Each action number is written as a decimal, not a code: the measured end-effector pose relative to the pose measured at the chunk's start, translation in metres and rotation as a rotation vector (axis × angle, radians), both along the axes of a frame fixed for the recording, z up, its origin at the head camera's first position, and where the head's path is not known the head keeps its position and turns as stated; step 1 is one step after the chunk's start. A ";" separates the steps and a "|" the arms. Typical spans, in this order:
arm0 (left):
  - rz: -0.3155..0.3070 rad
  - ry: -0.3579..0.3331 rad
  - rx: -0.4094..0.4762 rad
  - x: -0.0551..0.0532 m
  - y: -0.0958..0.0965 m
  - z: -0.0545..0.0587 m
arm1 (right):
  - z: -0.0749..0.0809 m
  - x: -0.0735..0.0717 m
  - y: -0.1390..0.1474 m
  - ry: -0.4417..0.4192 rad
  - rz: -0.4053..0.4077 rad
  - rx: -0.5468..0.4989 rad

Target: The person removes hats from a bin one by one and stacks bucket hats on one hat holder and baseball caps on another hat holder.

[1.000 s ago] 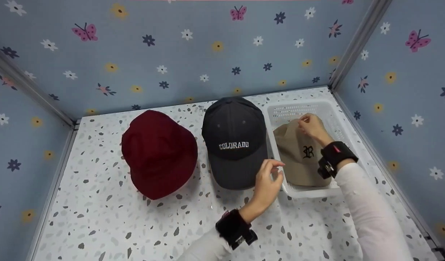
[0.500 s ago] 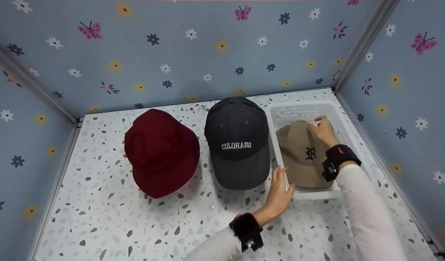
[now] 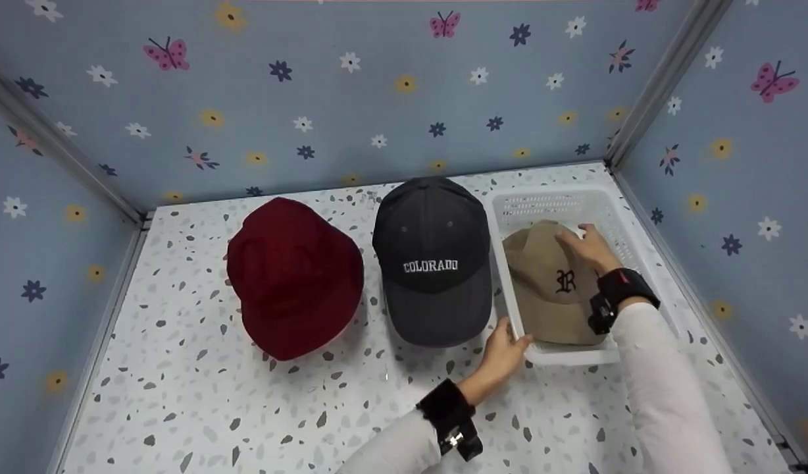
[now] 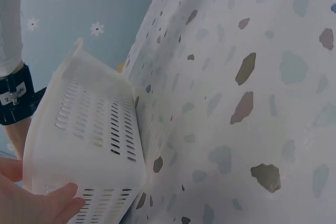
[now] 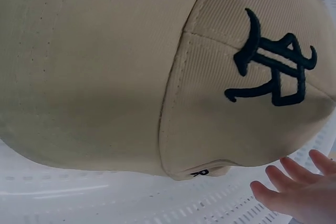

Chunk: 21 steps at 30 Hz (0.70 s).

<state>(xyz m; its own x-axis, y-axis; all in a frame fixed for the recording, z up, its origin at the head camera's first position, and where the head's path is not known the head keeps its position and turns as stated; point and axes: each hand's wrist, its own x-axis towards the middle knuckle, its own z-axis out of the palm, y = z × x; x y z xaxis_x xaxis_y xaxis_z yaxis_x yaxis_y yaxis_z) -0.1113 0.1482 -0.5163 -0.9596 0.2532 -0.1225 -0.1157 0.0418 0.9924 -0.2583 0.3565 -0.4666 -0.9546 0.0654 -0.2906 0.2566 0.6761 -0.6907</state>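
Note:
A tan baseball cap with a dark embroidered letter lies in a white plastic basket, brim toward the near end. My left hand grips the basket's near left corner; in the left wrist view its fingers lie against the slotted outer wall, with the thumb at the rim. Over the far right side of the cap is my right hand, fingers spread and relaxed. The right wrist view has those fingertips right beside the edge of the cap's crown, holding nothing.
Just left of the basket sits a dark grey cap lettered COLORADO. Farther left lies a dark red bucket hat. Flower-patterned wall panels enclose the speckled white tabletop at the back and both sides.
My left hand has moved from beside the grey cap's brim to the basket's near left corner and taken hold there. My right hand has loosened from the tan cap's crown and shifted slightly right.

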 end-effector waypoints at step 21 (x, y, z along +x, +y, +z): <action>-0.007 -0.024 0.002 0.000 -0.002 -0.002 | -0.003 0.004 0.010 0.046 0.019 -0.021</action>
